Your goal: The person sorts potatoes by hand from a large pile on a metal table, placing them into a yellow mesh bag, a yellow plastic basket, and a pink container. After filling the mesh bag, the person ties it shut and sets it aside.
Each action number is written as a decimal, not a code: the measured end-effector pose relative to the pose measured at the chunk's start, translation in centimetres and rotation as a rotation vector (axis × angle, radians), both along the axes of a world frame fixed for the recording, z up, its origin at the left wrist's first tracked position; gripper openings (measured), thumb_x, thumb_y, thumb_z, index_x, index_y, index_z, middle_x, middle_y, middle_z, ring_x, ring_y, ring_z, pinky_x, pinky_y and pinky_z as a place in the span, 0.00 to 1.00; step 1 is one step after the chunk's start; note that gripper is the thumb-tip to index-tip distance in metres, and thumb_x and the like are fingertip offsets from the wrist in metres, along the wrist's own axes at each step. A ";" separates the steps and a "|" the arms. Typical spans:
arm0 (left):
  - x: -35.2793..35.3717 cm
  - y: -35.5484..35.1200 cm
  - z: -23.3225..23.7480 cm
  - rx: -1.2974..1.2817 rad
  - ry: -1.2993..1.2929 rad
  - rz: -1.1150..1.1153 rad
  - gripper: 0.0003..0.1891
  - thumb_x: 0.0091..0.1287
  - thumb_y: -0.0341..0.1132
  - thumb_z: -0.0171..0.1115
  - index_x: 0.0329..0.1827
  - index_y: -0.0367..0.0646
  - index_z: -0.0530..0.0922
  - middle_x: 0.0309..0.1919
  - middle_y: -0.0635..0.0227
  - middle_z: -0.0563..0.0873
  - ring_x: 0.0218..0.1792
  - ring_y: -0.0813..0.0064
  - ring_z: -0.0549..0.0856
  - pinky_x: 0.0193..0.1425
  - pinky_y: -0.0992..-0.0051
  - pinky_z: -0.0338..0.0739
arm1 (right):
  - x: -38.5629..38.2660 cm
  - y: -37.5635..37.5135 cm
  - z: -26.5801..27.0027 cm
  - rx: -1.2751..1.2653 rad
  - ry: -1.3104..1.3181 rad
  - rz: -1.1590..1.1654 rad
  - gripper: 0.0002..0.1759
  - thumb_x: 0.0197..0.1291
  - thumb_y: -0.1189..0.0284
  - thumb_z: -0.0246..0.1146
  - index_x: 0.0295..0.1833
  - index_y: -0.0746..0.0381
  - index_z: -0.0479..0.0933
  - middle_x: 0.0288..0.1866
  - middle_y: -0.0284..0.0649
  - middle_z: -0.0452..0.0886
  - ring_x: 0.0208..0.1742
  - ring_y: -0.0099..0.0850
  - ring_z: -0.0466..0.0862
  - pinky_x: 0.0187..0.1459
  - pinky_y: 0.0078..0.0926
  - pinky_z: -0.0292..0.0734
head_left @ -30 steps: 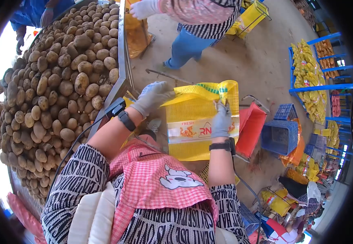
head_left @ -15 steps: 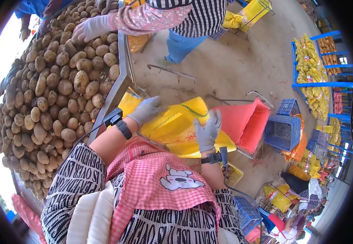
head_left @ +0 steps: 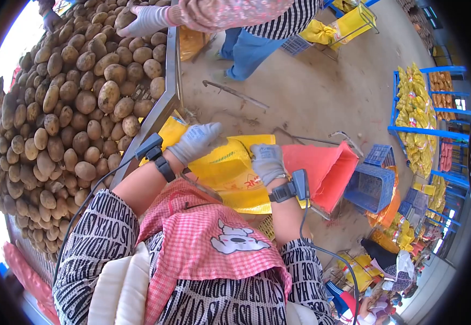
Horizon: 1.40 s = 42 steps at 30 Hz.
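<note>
Below my chest lies a yellow woven bag (head_left: 230, 173), spread between my two gloved hands. My left hand (head_left: 196, 143), in a grey glove, has its fingers curled at the bag's upper left part; what is between them is hidden. My right hand (head_left: 268, 162), gloved too, is closed on the bag's right edge. A pink-red bag (head_left: 322, 170) with its mouth open stands just right of my right hand. To the left, potatoes (head_left: 84, 124) are heaped behind a metal rim (head_left: 157, 112).
A co-worker's gloved hand (head_left: 146, 20) holds a potato at the top of the heap. Blue crates (head_left: 371, 187) stand right of the red bag. A metal rod (head_left: 235, 94) lies on the floor. Yellow sacks (head_left: 415, 119) are stacked on a blue rack at far right.
My right hand has gone from spread fingers to closed on the bag's edge. My left hand has moved slightly right and its fingers are more curled. The co-worker's hand now holds a potato.
</note>
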<state>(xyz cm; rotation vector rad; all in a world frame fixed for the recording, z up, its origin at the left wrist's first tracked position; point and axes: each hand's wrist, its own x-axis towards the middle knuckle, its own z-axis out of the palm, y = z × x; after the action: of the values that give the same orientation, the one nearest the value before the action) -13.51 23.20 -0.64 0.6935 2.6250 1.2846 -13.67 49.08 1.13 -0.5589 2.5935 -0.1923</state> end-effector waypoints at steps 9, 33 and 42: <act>-1.0 1.4 4.3 0.238 -0.269 0.072 0.27 0.64 0.38 0.74 0.63 0.42 0.75 0.39 0.52 0.87 0.40 0.51 0.88 0.42 0.65 0.80 | -2.1 -3.2 3.3 -0.501 0.361 0.093 0.23 0.50 0.61 0.73 0.51 0.58 0.83 0.56 0.42 0.82 0.57 0.46 0.80 0.62 0.46 0.73; -12.2 3.1 21.8 0.112 0.941 0.292 0.26 0.60 0.24 0.58 0.64 0.49 0.80 0.51 0.63 0.87 0.51 0.58 0.85 0.54 0.59 0.78 | -11.5 -2.0 22.8 -0.549 1.327 0.166 0.22 0.75 0.56 0.55 0.60 0.60 0.83 0.57 0.43 0.84 0.54 0.47 0.82 0.57 0.44 0.76; -16.5 1.6 25.6 0.266 1.317 0.276 0.27 0.60 0.25 0.55 0.65 0.44 0.78 0.63 0.59 0.82 0.60 0.59 0.82 0.75 0.50 0.63 | -13.3 -2.2 29.1 -0.349 1.497 0.477 0.17 0.68 0.73 0.58 0.58 0.70 0.80 0.57 0.49 0.86 0.54 0.49 0.85 0.54 0.42 0.79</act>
<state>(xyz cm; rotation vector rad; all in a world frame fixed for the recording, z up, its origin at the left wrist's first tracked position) -30.03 24.82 24.94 1.7501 3.6226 1.5979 -26.96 46.89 30.27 -2.0358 3.6241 -0.0434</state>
